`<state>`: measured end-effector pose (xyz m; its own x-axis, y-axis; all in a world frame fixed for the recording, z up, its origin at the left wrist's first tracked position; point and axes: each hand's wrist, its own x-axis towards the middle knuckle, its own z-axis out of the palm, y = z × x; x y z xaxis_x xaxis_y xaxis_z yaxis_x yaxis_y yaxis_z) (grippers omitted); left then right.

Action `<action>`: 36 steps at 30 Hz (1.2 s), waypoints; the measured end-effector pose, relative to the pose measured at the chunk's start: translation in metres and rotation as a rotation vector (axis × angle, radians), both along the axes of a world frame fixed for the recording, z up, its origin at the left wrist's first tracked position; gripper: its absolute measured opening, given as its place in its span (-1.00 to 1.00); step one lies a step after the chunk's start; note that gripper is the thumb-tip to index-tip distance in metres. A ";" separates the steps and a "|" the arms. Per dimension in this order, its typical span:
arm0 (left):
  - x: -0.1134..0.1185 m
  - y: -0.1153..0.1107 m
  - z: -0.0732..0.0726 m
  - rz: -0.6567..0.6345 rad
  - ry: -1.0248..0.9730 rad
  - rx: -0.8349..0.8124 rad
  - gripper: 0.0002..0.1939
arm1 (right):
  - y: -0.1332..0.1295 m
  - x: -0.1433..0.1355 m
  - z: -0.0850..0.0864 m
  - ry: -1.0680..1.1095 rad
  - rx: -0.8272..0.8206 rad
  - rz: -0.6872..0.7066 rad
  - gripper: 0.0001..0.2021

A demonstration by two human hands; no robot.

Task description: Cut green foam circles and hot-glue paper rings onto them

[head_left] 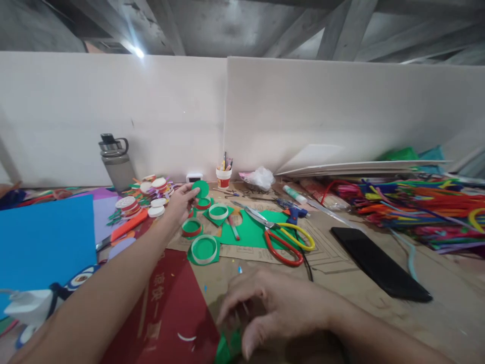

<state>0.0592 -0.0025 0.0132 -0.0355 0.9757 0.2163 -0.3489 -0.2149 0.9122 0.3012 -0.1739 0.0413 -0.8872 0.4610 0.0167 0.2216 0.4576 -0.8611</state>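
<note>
My left hand (182, 202) reaches out to the left of centre and pinches a round green paper disc (200, 189). Just below that disc sit several shallow ring-shaped pieces: a red-edged ring (192, 227), a white ring (219, 212) and a larger white ring (204, 249), the white ones resting on green paper. My right hand (265, 303) is low in front, slightly blurred, its fingers curved and apart with nothing visible between them. Green paper scraps (229, 348) lie beneath its fingertips. Scissors (278, 227) with one red and one yellow handle rest open on a green sheet (235, 233).
A black phone (379, 263) lies at right, before a heap of colourful pipe cleaners (424, 207). A blue glue gun (294, 213), glue stick (294, 194) and pen cup (224, 177) stand farther back. At left are a bottle (117, 164), blue sheet (49, 237) and white plug (30, 307).
</note>
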 end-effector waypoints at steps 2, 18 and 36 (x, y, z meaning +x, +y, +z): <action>-0.006 0.001 0.001 0.015 -0.026 -0.004 -0.65 | -0.002 -0.005 -0.001 0.005 0.045 -0.076 -0.71; 0.020 -0.031 0.032 -0.279 0.682 0.110 -0.72 | 0.089 -0.039 -0.027 0.099 0.713 -0.896 -0.12; -0.016 -0.005 0.042 0.281 0.555 0.052 -0.74 | 0.083 -0.017 -0.031 0.172 0.624 -1.028 -0.49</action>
